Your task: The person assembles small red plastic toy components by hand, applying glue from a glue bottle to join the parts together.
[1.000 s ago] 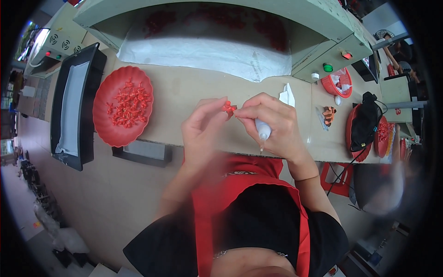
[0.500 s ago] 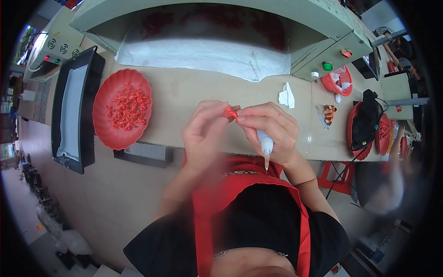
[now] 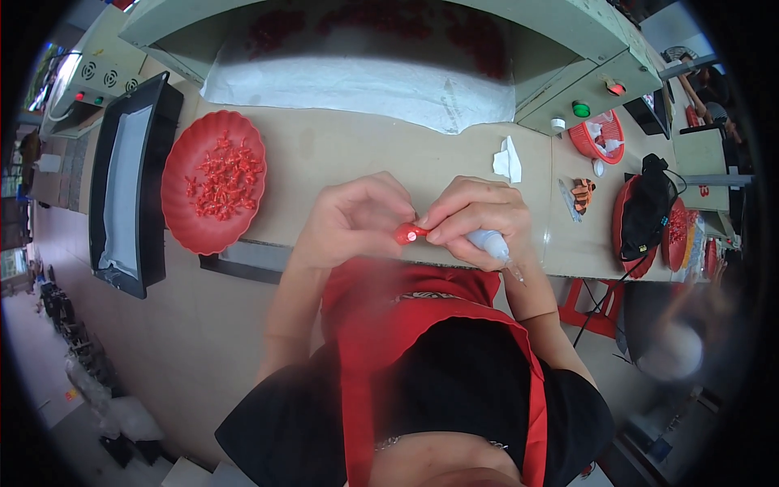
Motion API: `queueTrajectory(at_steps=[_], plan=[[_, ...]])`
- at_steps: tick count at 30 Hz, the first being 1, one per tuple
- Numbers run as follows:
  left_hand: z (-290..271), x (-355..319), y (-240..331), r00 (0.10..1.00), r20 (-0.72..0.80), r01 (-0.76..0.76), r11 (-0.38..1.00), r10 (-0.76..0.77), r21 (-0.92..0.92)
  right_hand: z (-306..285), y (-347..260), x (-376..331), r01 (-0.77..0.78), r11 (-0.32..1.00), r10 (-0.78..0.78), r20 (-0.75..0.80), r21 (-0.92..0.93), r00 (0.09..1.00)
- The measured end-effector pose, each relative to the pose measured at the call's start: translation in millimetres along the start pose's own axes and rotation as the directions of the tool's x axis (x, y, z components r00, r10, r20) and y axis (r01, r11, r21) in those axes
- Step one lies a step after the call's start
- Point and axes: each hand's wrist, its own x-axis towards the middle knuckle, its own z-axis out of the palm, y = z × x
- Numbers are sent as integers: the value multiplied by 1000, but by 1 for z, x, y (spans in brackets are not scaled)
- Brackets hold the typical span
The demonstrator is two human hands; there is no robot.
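A small red piece [image 3: 408,235] with a white round spot sits between my two hands, above the front edge of the table. My left hand [image 3: 355,217] pinches it from the left, its fingers closed. On the other side, the fingertips of my right hand [image 3: 480,209] grip the same piece. A whitish squeeze bottle [image 3: 490,243] with a thin clear needle tip lies tucked in my right palm, its tip pointing down and to the right. To the left, a scalloped red plate [image 3: 180,187] holds many small red figures [image 3: 225,180] of a similar colour.
A black tray [image 3: 154,178] lined with pale sheet stands left of the plate. Behind is a grey-green machine [image 3: 560,93] with a white cloth [image 3: 324,97]. Right are crumpled tissue [image 3: 508,160], a red basket [image 3: 586,144], an orange-black object [image 3: 583,195] and a black bag [image 3: 645,215].
Both hands have shifted slightly, and the red piece is now lower and turned so a white spot shows. The bottle's tip has swung from pointing down to pointing down-right.
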Motion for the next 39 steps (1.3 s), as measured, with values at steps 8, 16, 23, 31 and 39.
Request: queueTrajectory(at_steps=[8, 16, 23, 31, 39], plan=[[8, 2, 20, 980, 185, -153, 879, 76, 452, -3, 8, -5, 11, 993, -19, 65, 121, 998], [24, -3, 20, 970, 131, -233, 617, 206, 752, -6, 23, -12, -121, 967, 108, 66, 223, 992], [25, -2, 16, 977, 101, -202, 672, 186, 713, -5, 28, -10, -109, 963, 91, 84, 246, 992], [23, -1, 13, 978, 99, -199, 658, 186, 726, -4, 35, -11, -122, 949, 101, 85, 290, 991], [23, 0, 1, 947, -25, -186, 612, 320, 769, 1, 33, -11, -218, 941, 239, -51, 260, 970]])
